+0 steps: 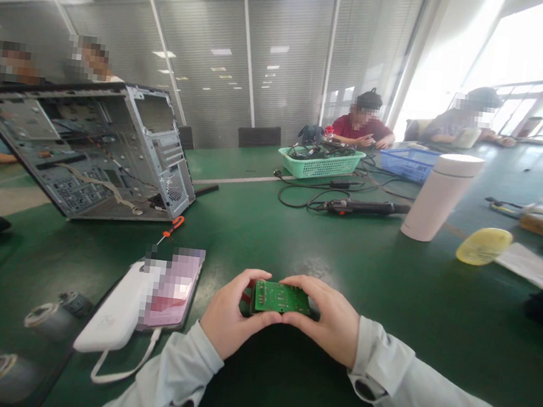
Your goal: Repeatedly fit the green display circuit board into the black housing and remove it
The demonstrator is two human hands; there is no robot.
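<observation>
Between my two hands is a small green circuit board (280, 298), its flat face with solder points turned up. Something dark shows under its edges, and what that is I cannot make out. My left hand (235, 307) grips the left end, thumb along the near edge and fingers at the far side. Closed round the right end is my right hand (327, 314), its thumb meeting the left one at the near edge. Left of my hands lie a phone (176, 290) and a white power bank (117, 310) with a white cable.
An opened computer case (125, 154) stands at the left, an orange-handled screwdriver (170, 230) beside it. Several metal cylinders (6, 376) lie front left. Further back are a green basket (322, 165) of cables, a black electric screwdriver (364, 207), a pink bottle (439, 196) and other people.
</observation>
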